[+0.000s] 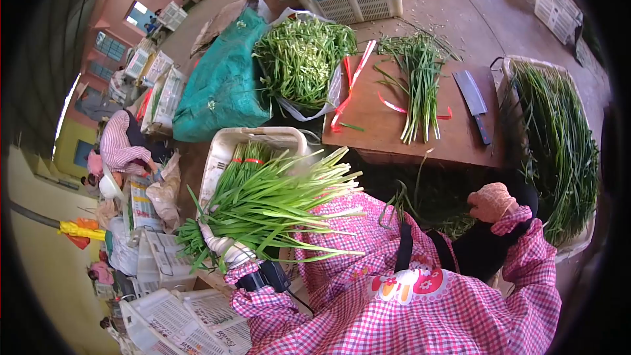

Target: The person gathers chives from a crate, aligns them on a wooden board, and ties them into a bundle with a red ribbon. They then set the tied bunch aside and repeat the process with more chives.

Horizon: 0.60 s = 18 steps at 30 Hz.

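Observation:
My left hand (227, 248), in a whitish glove, is closed around a large loose bunch of long green leaves (282, 200) with pale ends pointing right. The bunch lies over a white crate (220, 148) that holds red-banded green bundles (253, 154). My right hand (491, 202), in a pinkish glove, is curled into a fist by my dark-clad knee, with nothing visible in it. On the wooden board (381, 138) lie another bunch (424, 92) across a red strip, more red strips (353, 82) and a cleaver (470, 95).
A crate of long greens (552, 151) stands at the right. Behind the board's left side are a bag of trimmings (305, 59) and a green sack (227, 85). Stacked crates (351, 3) stand at the top. A person in striped clothing (121, 144) bends over at the left.

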Available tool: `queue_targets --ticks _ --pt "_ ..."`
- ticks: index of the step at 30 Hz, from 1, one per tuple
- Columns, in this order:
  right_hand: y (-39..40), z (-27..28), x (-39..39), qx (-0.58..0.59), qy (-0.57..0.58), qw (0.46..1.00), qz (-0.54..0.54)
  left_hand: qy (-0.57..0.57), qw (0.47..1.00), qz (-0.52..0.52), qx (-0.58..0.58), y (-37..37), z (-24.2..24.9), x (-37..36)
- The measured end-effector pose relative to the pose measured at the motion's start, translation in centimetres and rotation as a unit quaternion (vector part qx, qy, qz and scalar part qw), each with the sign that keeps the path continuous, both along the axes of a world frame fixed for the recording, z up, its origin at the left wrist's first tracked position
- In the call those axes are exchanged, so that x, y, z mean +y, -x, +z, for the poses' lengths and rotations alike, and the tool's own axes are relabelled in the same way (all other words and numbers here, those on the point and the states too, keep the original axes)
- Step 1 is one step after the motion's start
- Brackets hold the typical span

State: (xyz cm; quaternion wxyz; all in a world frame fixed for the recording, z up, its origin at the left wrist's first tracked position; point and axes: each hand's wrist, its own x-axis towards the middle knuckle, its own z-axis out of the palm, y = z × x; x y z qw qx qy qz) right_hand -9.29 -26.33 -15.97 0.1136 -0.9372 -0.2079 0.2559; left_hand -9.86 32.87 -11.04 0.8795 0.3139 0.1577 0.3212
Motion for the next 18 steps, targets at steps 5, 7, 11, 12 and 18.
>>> queue_targets --ticks 5,7,11,12,18 --pt "0.0 5.1 6.3 -0.085 -0.256 0.962 -0.048 0.006 0.999 0.005 0.043 -1.1 1.8 -2.7" --pt "0.1 5.4 9.3 -0.04 -0.415 0.908 -0.046 0.0 0.998 -0.049 0.034 -1.3 2.3 -3.4" --pt "0.8 6.7 13.6 -0.042 -0.506 0.861 -0.031 -0.019 0.999 0.004 0.049 -2.6 1.8 -2.5" --pt "0.9 7.6 14.3 -0.048 -0.501 0.863 -0.036 -0.021 0.999 0.002 0.048 -2.9 2.1 -2.9" --pt "-0.8 7.0 16.2 -0.214 -0.456 0.862 -0.064 -0.026 0.998 -0.044 0.032 -3.5 3.4 -5.2"
